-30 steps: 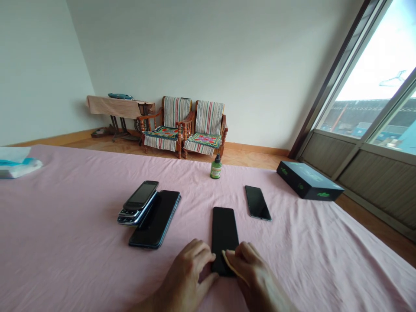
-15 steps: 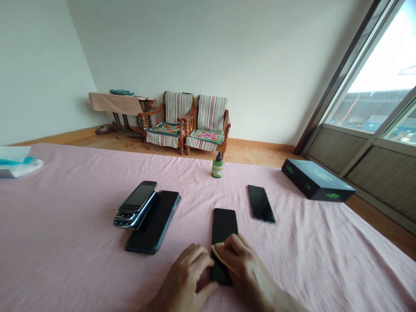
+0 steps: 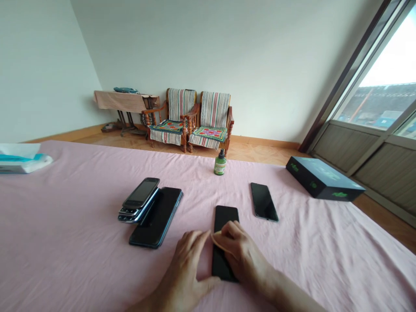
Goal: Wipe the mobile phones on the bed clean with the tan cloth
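Note:
A black phone [image 3: 224, 264] lies flat on the pink cloth [image 3: 97, 281] in front of me. My right hand [image 3: 238, 249] is closed on a thin pale yellow cloth [image 3: 223, 242] and presses it against the middle of the phone. Along the phone's left side is my left hand [image 3: 190, 264], thumb and fingers spread apart, with the thumb tip at the phone's lower left corner and the fingertips near its left edge. Another dark phone [image 3: 264, 201] lies further off to the right. To the left, several smaller phones [image 3: 142, 193] are stacked, leaning over larger black phones [image 3: 159, 221].
Beyond the phones stands a green bottle [image 3: 220, 165] with a black top. A black box [image 3: 325, 177] sits at the right, and a white and blue packet [image 3: 24, 161] at the far left. Two wooden chairs [image 3: 211, 115] are by the wall.
My right hand has slid the yellow cloth up the phone, away from me. My left hand's fingers have stretched further up and spread from the thumb. The whole view has shifted slightly.

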Demonstrator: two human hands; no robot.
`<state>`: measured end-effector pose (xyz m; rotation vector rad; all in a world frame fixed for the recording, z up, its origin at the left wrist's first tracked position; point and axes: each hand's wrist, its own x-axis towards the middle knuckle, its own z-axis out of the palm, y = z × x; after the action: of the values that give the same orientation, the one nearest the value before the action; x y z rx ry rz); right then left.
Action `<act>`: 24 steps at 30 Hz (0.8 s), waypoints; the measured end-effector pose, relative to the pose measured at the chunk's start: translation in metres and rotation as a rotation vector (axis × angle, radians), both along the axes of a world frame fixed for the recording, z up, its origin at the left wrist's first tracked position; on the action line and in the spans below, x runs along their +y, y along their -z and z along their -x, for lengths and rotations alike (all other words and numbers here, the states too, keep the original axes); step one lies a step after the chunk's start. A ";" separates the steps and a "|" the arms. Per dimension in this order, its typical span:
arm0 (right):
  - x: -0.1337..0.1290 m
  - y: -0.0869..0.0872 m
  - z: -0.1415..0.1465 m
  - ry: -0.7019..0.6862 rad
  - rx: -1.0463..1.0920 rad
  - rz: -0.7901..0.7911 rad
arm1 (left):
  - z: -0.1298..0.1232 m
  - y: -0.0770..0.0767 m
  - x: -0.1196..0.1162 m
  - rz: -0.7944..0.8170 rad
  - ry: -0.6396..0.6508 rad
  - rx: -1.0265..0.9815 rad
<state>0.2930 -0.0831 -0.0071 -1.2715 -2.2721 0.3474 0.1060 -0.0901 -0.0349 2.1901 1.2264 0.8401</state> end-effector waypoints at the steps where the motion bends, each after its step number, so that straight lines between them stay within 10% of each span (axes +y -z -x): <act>1: -0.012 0.000 0.002 -0.024 -0.008 0.004 | 0.000 -0.001 0.000 -0.009 0.005 -0.005; 24: -0.062 -0.003 -0.041 -0.051 0.050 0.178 | 0.004 -0.025 0.004 0.025 0.202 0.143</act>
<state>0.3336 -0.1448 -0.0045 -1.2771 -2.2758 0.6044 0.1016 -0.0863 -0.0101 2.3398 1.0501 0.5922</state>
